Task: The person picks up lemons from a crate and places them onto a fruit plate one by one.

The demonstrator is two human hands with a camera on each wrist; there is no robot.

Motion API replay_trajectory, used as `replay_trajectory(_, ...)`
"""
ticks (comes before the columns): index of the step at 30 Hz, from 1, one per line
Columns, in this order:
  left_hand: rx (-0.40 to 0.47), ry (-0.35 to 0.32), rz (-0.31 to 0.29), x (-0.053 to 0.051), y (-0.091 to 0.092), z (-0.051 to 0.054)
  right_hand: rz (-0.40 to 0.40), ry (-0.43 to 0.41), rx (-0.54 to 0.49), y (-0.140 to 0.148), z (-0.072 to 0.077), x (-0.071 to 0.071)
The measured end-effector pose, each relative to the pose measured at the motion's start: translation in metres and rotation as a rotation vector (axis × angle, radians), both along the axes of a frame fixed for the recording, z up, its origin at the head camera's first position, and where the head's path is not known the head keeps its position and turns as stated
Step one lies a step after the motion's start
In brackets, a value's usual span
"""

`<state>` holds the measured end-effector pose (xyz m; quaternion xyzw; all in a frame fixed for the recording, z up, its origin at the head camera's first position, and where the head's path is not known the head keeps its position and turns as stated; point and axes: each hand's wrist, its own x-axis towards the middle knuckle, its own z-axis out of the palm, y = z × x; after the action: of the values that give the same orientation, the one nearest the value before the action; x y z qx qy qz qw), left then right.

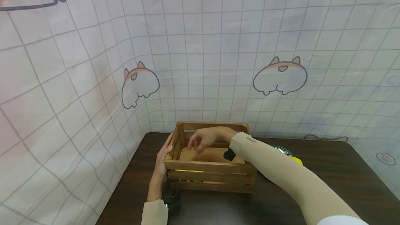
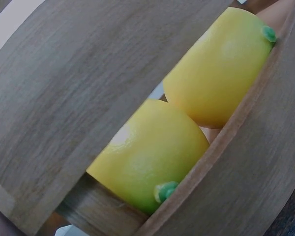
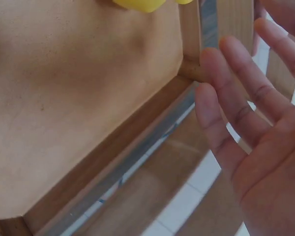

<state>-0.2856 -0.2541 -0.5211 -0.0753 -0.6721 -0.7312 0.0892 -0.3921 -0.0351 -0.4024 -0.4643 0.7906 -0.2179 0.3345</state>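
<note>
Reading the head view with twelve o'clock at the back wall, the crate sits on the dark surface, its long axis running from nine to three. The right hand hangs over its opening, fingers released and loosely bent, the palm bare in the right wrist view. The left hand rests against the crate's nine o'clock end, fingers extended along it and gripping nothing.

Yellow shows through the front slats, so the lemons seem to lie low inside the six o'clock wall, toward the nine o'clock end: from the right fingers, down and roughly toward six. The left wrist view shows two through a slat gap, the upper lemon with its green tip at two, the lower lemon with its tip at five. Slats hide too much to settle either long axis.

Judging by access, the right hand is better placed, having an open way from above; the crate's wall stands between the left hand and the fruit.
</note>
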Motion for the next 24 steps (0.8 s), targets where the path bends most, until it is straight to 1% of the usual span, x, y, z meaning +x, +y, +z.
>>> replay_trajectory(3,-0.002,-0.002,-0.001,-0.001,0.001,0.001,0.005,-0.029,0.016,-0.002,-0.007,-0.005)
replay_trajectory(6,0.000,-0.006,-0.006,-0.001,0.001,0.001,0.010,-0.052,0.053,-0.003,-0.014,-0.009)
replay_trajectory(13,-0.005,-0.006,0.001,-0.003,0.000,0.002,0.052,-0.051,0.110,-0.008,-0.029,-0.015)
replay_trajectory(18,-0.014,-0.004,0.004,-0.002,-0.001,-0.001,0.047,-0.066,0.169,-0.010,-0.044,-0.017)
replay_trajectory(24,-0.031,0.020,0.019,-0.003,-0.002,-0.003,0.039,-0.125,0.260,-0.013,-0.048,-0.017)
